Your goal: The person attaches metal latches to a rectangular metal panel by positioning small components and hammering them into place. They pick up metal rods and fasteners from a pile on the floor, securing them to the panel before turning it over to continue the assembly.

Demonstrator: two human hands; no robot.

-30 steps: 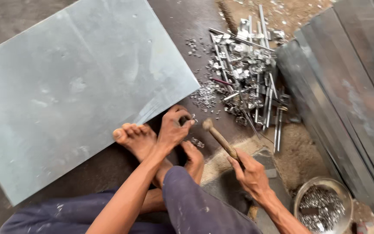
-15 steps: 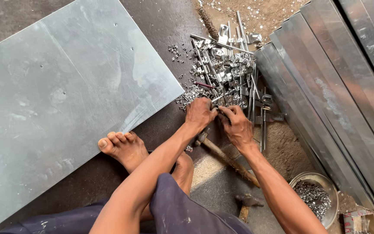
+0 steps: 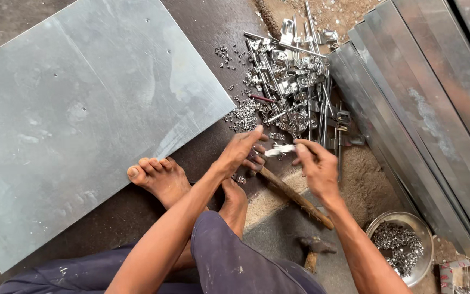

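A large grey metal sheet [image 3: 91,117] lies flat on the floor well to the left of the fingers, and a stack of long metal panels [image 3: 431,109] runs off to their right. Just beyond the fingertips sits a heap of shiny metal brackets and rods [image 3: 295,81], with a scatter of small rivets [image 3: 241,115] beside it. A wooden-handled hammer [image 3: 295,197] lies on the floor under the hands, untouched, and a steel bowl of small fasteners [image 3: 401,247] stands below and right of the right wrist. The left hand [image 3: 240,152] and the right hand [image 3: 316,166] meet over a small bright metal piece [image 3: 279,148], each pinching one end of it between thumb and fingertips; the piece is blurred, so its exact shape cannot be told. It looks like the step of picking out and fitting a small part. The next move likely calls for a steady grip and careful placing before the hammer is taken up
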